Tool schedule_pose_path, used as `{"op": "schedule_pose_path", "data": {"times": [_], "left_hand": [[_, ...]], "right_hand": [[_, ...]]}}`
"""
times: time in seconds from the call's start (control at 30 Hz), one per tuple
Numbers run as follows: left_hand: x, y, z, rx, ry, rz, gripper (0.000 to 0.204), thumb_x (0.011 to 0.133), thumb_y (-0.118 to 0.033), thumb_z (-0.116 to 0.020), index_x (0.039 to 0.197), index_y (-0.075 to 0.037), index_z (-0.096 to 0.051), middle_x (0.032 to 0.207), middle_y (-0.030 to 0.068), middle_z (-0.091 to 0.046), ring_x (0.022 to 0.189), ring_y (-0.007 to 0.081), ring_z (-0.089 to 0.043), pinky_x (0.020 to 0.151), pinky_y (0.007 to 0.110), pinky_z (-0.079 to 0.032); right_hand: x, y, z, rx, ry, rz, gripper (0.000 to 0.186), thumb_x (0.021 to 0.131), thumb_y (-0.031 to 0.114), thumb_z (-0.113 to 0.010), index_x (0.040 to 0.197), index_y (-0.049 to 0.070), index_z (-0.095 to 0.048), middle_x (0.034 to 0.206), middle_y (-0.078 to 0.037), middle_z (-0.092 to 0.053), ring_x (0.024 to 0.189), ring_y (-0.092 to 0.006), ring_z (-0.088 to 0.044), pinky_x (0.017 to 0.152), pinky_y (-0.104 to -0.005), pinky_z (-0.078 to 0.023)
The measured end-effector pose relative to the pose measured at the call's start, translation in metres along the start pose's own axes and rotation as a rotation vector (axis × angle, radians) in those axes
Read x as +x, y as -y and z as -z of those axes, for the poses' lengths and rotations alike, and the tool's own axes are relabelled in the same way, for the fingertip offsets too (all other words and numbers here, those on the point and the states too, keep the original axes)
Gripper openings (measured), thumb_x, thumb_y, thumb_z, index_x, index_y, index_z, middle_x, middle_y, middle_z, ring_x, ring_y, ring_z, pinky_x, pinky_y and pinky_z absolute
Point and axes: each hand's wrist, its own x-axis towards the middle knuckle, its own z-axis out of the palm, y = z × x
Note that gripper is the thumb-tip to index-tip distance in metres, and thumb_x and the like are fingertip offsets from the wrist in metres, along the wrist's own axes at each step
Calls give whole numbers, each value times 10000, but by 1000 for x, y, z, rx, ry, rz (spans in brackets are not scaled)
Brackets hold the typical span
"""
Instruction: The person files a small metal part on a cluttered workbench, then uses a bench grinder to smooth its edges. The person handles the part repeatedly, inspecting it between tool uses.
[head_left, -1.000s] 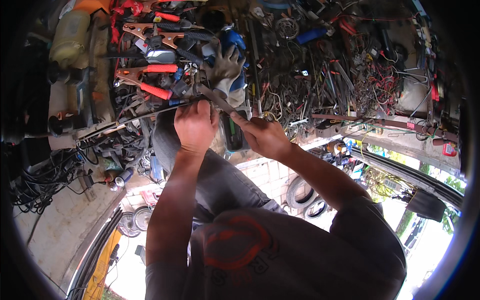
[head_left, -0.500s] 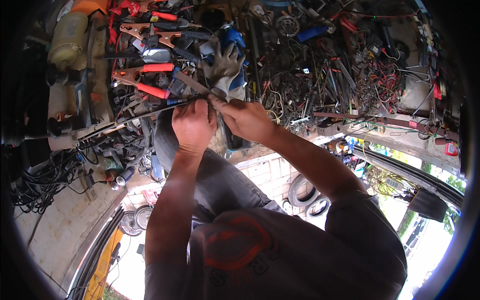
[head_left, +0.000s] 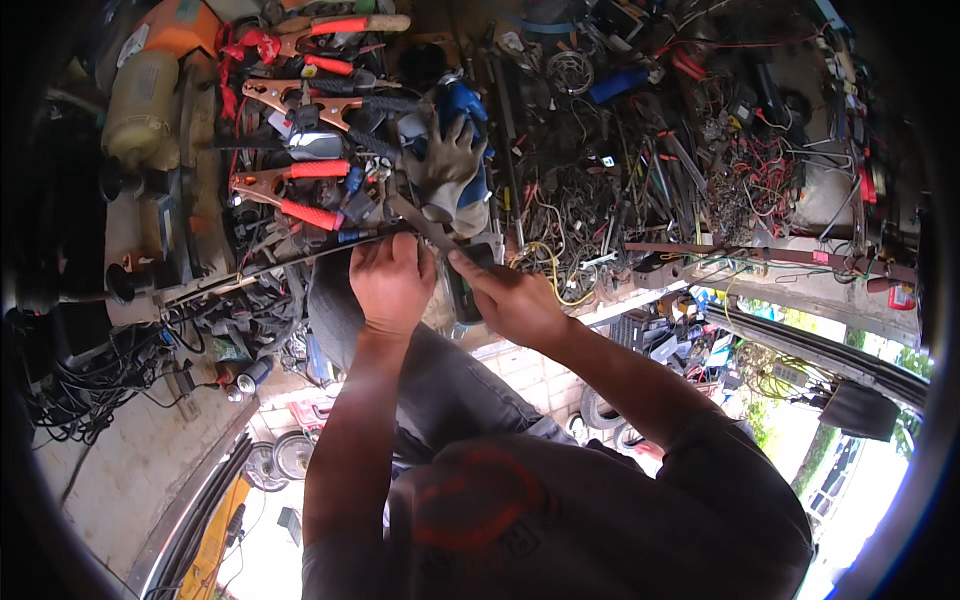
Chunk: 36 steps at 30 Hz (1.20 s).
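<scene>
1. Head view: right hand (head_left: 517, 303) grips the flat, grey metal bar (head_left: 428, 228), which slants toward far left, near the grey fabric glove (head_left: 447, 168).
2. Left hand (head_left: 390, 285) is closed; what it holds, I cannot tell.

left fingers (head_left: 404, 246) part-hidden, flat tool (head_left: 424, 221) part-covered

A dark, red-printed short-sleeved T-shirt (head_left: 640, 500) is worn with grey trousers (head_left: 460, 385).

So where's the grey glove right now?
In the head view, the glove lies upper centre, right of a red-handled clamp, just beyond the flat bar in the right hand.
</scene>
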Motion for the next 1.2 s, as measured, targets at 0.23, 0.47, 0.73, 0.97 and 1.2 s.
{"op": "schedule_pose_path", "data": {"times": [0.23, 0.47, 0.73, 0.97, 1.2], "left_hand": [[0, 1, -2, -13, -42, -24, 206, 711, -144, -696, 730, -102, -496, 651, 45, -579, 601, 248, -606, 620, 385, -438], [0, 1, -2, -21, -19, -7, 190, 707, -135, -687, 720, -103, -500, 636, 54, -575, 593, 257, -603, 616, 388, -438], [-1, -1, -2, -39, -16, -7, 163, 736, -122, -666, 741, -90, -507, 630, 68, -580, 596, 274, -600, 627, 400, -450], [2, 0, 0, -22, 2, 3, 148, 764, -120, -660, 750, -85, -517, 652, 86, -611, 601, 288, -607, 632, 407, -463], [-2, 1, -2, -47, 0, 1, 150, 770, -129, -663, 753, -81, -522, 650, 91, -610, 605, 295, -607, 643, 407, -456]], "right_hand": [[5, -2, -4, 61, 224, -180, 508, 844, 32, -568, 1340, 141, -541, 771, -156, -658, 623, -321, -643, 555, -408, -514], [7, -3, -11, 96, -4, -95, 514, 835, 81, -598, 1337, 181, -549, 727, -132, -639, 608, -322, -626, 536, -413, -498], [10, 3, -4, 59, 51, -129, 472, 848, 57, -576, 1314, 133, -568, 746, -173, -646, 598, -354, -629, 552, -424, -505], [7, -3, -7, 23, -156, 106, 505, 846, 120, -598, 1346, 147, -527, 694, -115, -621, 591, -307, -627, 525, -425, -496], [4, -1, -11, 49, 92, -160, 502, 835, 111, -597, 1332, 143, -541, 696, -129, -624, 553, -314, -620, 499, -424, -492]]}}
